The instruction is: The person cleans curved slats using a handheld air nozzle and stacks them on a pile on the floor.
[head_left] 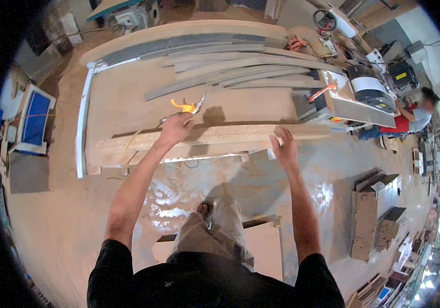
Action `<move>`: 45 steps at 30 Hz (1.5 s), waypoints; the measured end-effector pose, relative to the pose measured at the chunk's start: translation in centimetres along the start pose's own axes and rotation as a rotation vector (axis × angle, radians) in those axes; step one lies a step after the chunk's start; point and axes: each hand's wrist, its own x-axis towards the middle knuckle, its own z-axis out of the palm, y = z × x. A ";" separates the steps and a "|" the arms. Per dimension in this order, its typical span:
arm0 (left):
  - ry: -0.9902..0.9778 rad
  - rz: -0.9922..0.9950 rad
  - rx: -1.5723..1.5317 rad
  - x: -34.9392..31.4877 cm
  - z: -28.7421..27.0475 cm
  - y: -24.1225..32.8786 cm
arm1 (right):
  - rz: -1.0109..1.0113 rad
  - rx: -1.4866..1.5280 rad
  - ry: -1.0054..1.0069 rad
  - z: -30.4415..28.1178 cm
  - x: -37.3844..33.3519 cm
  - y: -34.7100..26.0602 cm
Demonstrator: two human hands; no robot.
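My left hand (177, 128) is closed around the rear of a yellow air blow gun (183, 106), whose metal nozzle points up and away over the table. A thin hose (137, 139) trails from it toward the lower left. Long light wooden strips (220, 134) lie side by side along the table's near edge, just under both hands. Over their right part is my right hand (284, 146), fingers apart and slightly bent, holding nothing I can see; whether it touches the wood I cannot tell.
Long grey strips (240, 66) lie across the far half of the worktable (122, 97). At its right end stands a machine (369, 87) with an orange-handled part, and a person (417, 115) beyond. Stacked brown boards (371, 218) stand on the floor at right. A pale panel (266, 246) lies by my legs.
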 end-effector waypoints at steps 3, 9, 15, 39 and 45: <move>-0.040 0.189 0.007 9.5 5.6 1.7 | -0.097 -0.281 0.028 0.4 9.1 9.5; -0.238 0.111 0.285 24.5 13.9 2.1 | 0.030 -0.751 -0.159 2.2 26.6 14.8; -0.241 0.104 0.336 29.3 19.7 1.0 | -0.221 -0.834 -0.203 2.2 38.3 20.9; -0.341 -0.007 0.202 24.4 5.3 -22.4 | -0.696 -0.461 -0.556 21.5 36.1 1.6; -0.395 -0.038 0.109 22.9 6.4 -26.0 | -0.528 -0.513 -0.716 22.1 36.3 1.5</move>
